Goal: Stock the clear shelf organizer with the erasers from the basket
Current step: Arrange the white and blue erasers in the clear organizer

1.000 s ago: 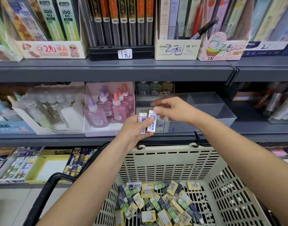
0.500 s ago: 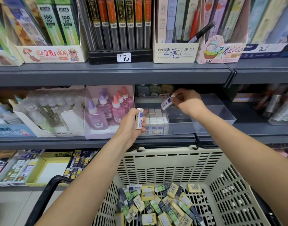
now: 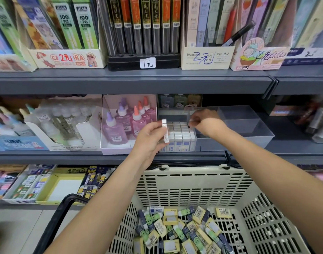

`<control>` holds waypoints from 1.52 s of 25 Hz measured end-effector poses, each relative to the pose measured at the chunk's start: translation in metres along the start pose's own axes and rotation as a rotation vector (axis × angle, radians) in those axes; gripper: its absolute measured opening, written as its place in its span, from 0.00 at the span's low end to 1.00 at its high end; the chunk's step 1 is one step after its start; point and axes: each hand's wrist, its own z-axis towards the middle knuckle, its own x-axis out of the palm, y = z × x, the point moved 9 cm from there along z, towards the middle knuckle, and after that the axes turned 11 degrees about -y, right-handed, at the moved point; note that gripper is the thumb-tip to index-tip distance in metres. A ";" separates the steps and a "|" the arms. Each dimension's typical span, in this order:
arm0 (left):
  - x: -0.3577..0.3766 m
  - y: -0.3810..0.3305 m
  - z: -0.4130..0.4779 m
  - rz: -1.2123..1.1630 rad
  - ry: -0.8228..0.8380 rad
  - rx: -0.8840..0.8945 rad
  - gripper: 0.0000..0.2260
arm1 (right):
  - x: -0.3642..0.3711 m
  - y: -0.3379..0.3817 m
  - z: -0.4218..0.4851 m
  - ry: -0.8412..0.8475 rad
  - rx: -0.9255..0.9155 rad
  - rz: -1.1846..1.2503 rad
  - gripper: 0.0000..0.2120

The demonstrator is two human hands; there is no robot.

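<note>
The clear shelf organizer (image 3: 248, 133) sits on the middle shelf, with rows of white-and-blue erasers (image 3: 180, 133) standing in its left compartment. My left hand (image 3: 148, 142) holds one white eraser (image 3: 165, 131) upright, just left of and in front of those rows. My right hand (image 3: 202, 121) reaches over the back of the rows with its fingertips pinched downward on a mostly hidden eraser. Below, the beige basket (image 3: 193, 173) holds several loose erasers (image 3: 184, 230) in yellow, green and dark sleeves.
A box of pink and purple glue bottles (image 3: 127, 123) stands right next to the organizer's left side. The upper shelf's edge (image 3: 131, 83) hangs low over the organizer. The basket's black handle (image 3: 52, 226) arcs at the lower left. Boxes of stationery fill the lower shelf.
My right hand carried an eraser from my left hand to the back of the organizer and lowered it onto the rows. My left hand stayed in place, keeping one eraser.
</note>
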 end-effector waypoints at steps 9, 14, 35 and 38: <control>0.007 -0.002 -0.008 0.009 0.031 -0.003 0.08 | -0.021 0.008 -0.022 -0.100 -0.077 0.289 0.10; 0.023 0.000 -0.015 0.059 0.103 0.008 0.08 | -0.022 0.046 -0.042 0.026 -0.206 0.535 0.07; -0.037 0.017 0.000 0.811 -0.196 0.499 0.14 | 0.065 0.072 0.034 0.145 -0.290 0.085 0.15; -0.039 0.018 0.000 0.818 -0.195 0.505 0.12 | 0.064 0.069 0.025 0.175 -0.288 0.028 0.17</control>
